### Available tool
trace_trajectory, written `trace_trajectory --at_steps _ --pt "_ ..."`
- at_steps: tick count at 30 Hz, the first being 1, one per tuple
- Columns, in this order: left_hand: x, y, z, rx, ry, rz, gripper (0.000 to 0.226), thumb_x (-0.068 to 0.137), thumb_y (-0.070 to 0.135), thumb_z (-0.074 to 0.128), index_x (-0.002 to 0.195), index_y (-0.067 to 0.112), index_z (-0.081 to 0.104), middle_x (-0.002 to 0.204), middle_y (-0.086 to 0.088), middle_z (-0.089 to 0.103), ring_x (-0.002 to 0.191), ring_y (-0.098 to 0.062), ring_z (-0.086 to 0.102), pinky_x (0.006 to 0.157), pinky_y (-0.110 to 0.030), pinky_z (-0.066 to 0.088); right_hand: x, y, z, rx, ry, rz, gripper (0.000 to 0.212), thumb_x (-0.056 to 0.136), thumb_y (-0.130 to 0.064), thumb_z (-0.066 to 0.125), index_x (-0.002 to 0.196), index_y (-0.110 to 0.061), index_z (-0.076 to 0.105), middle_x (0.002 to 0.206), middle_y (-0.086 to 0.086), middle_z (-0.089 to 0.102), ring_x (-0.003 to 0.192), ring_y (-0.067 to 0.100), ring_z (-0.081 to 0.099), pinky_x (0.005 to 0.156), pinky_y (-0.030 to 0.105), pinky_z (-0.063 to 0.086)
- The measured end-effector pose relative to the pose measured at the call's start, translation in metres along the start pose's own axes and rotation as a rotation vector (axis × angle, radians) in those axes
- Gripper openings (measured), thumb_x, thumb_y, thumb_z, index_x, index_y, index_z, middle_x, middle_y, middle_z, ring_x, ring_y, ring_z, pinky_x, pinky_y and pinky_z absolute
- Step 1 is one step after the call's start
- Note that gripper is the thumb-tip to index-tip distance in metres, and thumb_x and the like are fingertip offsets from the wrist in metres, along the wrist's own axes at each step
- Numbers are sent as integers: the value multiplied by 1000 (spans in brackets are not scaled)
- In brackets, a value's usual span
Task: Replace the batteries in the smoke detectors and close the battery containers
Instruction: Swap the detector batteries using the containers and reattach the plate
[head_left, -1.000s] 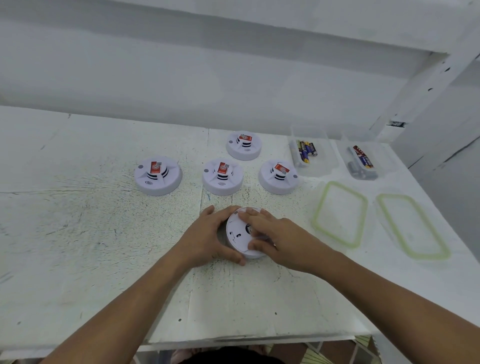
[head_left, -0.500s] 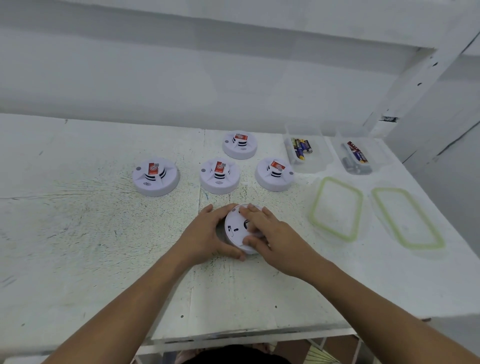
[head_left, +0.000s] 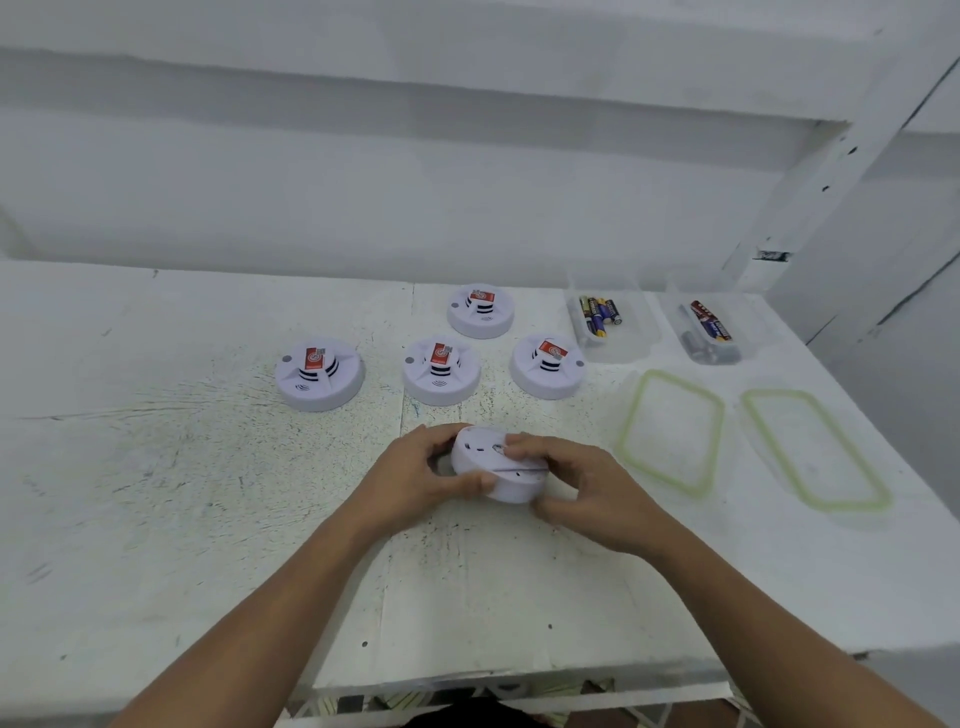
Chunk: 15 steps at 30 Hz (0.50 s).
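Left hand: the left hand (head_left: 415, 475) is curled around the left side of the round white plastic smoke detector (head_left: 496, 470), thumb at the near edge and the fingers behind it, so it is closed on the body.
Right hand: the right hand (head_left: 587, 493) holds the same detector from the right, the fingertips (head_left: 519, 448) lying on the upper face and the thumb under the near rim.
Detector in hand: it is turned with its back face up and tilted toward the camera, near the front middle of the white speckled table (head_left: 208, 519). A thin seam shows along the side; I cannot tell if the cover is already loose.
Step in hand: my judgement is that the back cover is being opened to reach the battery.
How to do it well: keep the left hand firm on the body and let only the right hand turn or lift the cover. Press evenly, not at one corner, so the thin plastic catch does not break. Hold it low over the table.
Waiting detectors: four more white detectors with red labels (head_left: 440, 371) stand face up behind, apart from each other.
Lids: two clear lids with green rims (head_left: 670, 431) lie flat at the right.
Containers: farther back, two clear open plastic boxes (head_left: 613, 325) each hold some batteries (head_left: 597, 314).
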<state>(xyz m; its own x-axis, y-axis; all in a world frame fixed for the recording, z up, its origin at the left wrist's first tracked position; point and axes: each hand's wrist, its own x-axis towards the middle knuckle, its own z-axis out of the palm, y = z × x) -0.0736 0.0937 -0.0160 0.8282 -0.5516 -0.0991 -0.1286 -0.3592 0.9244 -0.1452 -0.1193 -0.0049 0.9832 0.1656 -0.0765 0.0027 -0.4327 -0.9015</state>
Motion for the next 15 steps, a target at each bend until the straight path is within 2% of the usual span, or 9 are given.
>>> trace_trajectory --at_steps 2,4,6,7,9,11,12,15 --pt "0 3 4 4 58 -24 40 72 66 65 101 39 68 92 17 72 81 -2 65 69 -22 50 4 -4 -7 123 -8 19 50 77 7 68 121 -17 61 126 -6 62 119 5 56 104 28 44" --pt "1 6 7 34 142 -61 62 73 81 46 93 27 70 76 12 68 63 -7 59 58 -20 42 8 -7 -12 197 2 13 44 81 3 69 121 -12 59 121 0 65 114 13 60 98 28 47" --pt "3 6 10 13 177 -56 77 75 86 31 89 20 70 78 1 69 69 -19 61 64 -30 46 13 -10 -15 277 37 -7 39 85 -6 66 123 -10 57 119 3 66 111 18 62 94 31 51" --pt "4 7 11 -36 177 -46 75 79 81 30 90 20 70 86 -2 71 79 -22 65 73 -36 50 15 -12 -17 319 63 -18 37 88 -10 63 124 -9 57 118 5 68 110 20 63 92 32 53" --pt "5 8 16 -174 181 -48 53 91 65 40 100 23 70 99 2 72 92 -17 67 88 -41 50 20 -15 -19 420 127 -8 30 93 -12 55 122 -8 58 112 9 70 104 24 66 85 34 56" --pt "7 8 21 -253 195 -33 29 98 42 48 111 26 67 106 7 71 95 -12 68 93 -40 52 26 -15 -20 503 199 37 24 96 -11 49 117 -9 62 107 10 71 98 26 68 78 35 57" --pt "9 7 24 -279 205 -18 24 98 34 50 115 25 66 108 5 71 96 -13 68 94 -41 52 28 -14 -20 537 229 63 24 97 -11 47 114 -11 63 106 10 72 96 27 68 77 37 58" --pt "14 7 31 -377 259 9 27 93 31 59 118 22 64 106 -6 70 100 -22 68 93 -42 54 34 -11 -19 610 284 121 23 98 -11 45 106 -13 67 101 11 73 90 28 68 74 40 58"
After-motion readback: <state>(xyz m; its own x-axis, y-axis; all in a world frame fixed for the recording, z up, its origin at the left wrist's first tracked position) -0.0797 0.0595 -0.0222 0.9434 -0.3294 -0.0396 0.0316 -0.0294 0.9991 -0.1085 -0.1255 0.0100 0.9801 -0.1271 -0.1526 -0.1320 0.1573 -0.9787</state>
